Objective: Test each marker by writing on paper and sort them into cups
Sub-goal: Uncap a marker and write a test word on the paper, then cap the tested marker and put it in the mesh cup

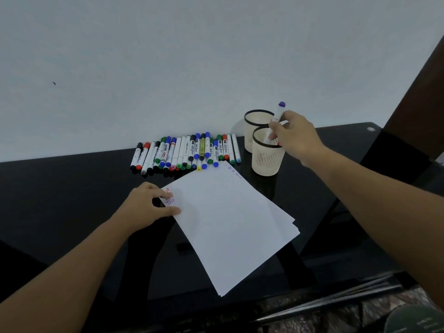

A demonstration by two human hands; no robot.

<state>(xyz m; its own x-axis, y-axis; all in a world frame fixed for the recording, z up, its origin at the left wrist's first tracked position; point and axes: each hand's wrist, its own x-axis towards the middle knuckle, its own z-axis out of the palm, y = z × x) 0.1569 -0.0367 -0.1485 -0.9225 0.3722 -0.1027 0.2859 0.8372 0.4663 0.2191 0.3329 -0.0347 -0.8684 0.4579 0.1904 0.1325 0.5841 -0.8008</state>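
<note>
Paper [230, 222]: landmark; left hand [146, 205] presses its left edge, fingers flat.
Marker row [185, 150]: beyond the paper, long axes pointing away.
Near cup [266, 157]: beyond the paper's right corner.
Purple-capped marker [276, 121]: pinched by right hand [295, 135], near-upright, tip inside near cup.

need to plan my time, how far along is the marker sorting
Early. Done: a few scribbles on the paper, something red already in the near cup. In hand: right hand lowers a purple marker into that cup; left hand steadies the paper. Left: the row of markers.
</note>
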